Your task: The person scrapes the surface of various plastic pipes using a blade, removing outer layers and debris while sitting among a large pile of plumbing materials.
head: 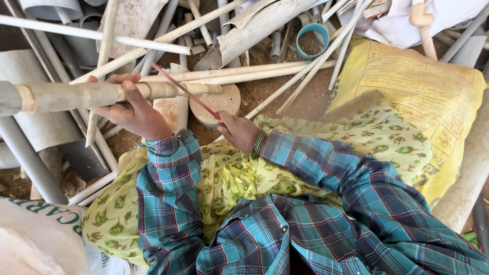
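Nearest the camera, plaid sleeves [305, 224] in blue-green and red over a yellow-green leaf-printed cloth [239, 178] spread across the lap. At the right wrist, a stack of dark green bangles [259, 143].

Right hand [238, 131] closed narrow around the lower end of a thin red blade [186, 91], fingers curled shut on it, knuckles toward the camera. From that grip, slanting up and away to the left, with its far tip just above the left fingers.

Left hand [130, 109] wrapped around a thick, dirty beige pipe [91, 95], fingers over the top, thumb side beneath, held roughly level. Crossing the pipe just right of the left fingers, touching or nearly touching it; cannot tell which. Pipe's left end running off past the frame edge, right end stopping beyond the blade, above a round tan disc [216, 104] lying just past the right fingertips.

Right of the right hand, a yellow printed sack [423, 86] on the ground. Left of and below the left hand, a white sack [35, 239].

Farther out, beyond both sets of fingers, a jumble of pale thin pipes [265, 71] and broken pieces on brown dirt. Among them, well past the right fingers, a short teal ring of pipe [311, 42] standing on end.
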